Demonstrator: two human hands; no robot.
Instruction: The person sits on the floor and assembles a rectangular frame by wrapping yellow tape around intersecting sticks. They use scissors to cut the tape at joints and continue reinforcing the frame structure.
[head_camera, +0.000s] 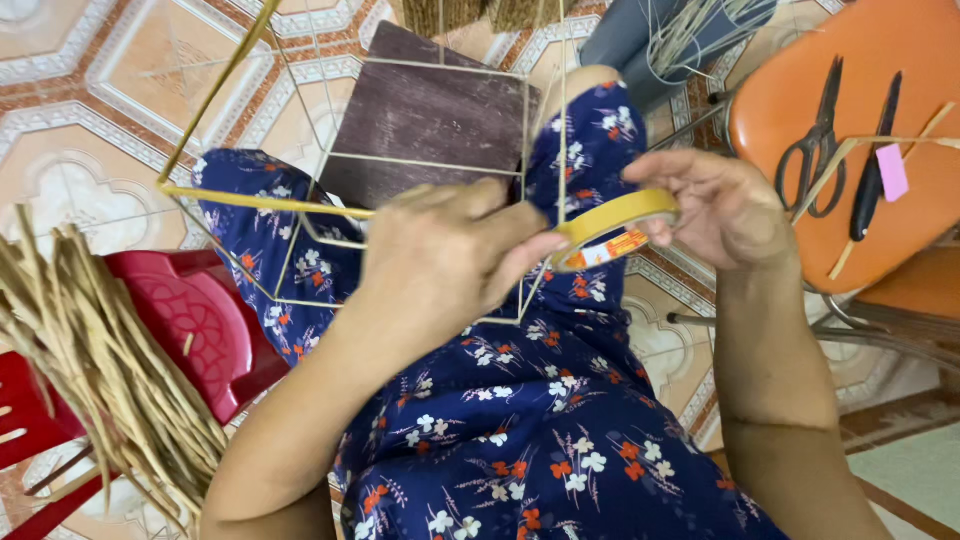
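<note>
I see the left hand (440, 262) pinching the free end of a tape roll (612, 226); the right hand (715, 205) is closed on the roll's far rim, above the lap. Roll judged light and stiff — grip by its rim. The thin stick frame (440, 165) looks fragile — take it at the joints.

Left hand (440, 260) hides frame joint; straw bundle (100, 370) cropped.
</note>
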